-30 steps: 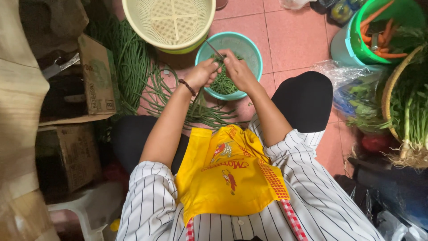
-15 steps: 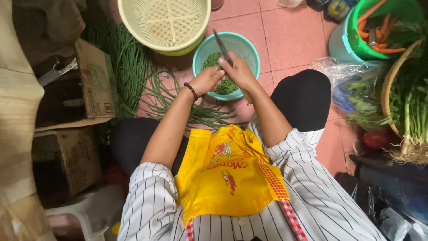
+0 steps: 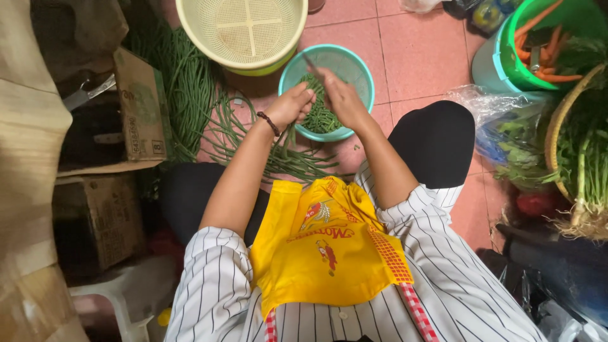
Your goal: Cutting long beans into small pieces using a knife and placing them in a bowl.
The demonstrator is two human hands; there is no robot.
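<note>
Near the upper middle of the frame, a bunch of long beans (image 3: 297,123) is grasped in the clenched fingers of the left hand (image 3: 292,106), just at the rim of a teal colander (image 3: 361,69) set on the pink tiled floor (image 3: 418,57). A knife (image 3: 311,65) is held in the closed right hand (image 3: 340,96) above the cut bean pieces (image 3: 322,117) lying inside it. A pale yellow basket (image 3: 244,31) is seen just beside the colander at the top, and more uncut beans (image 3: 187,88) are spread at the upper left.
</note>
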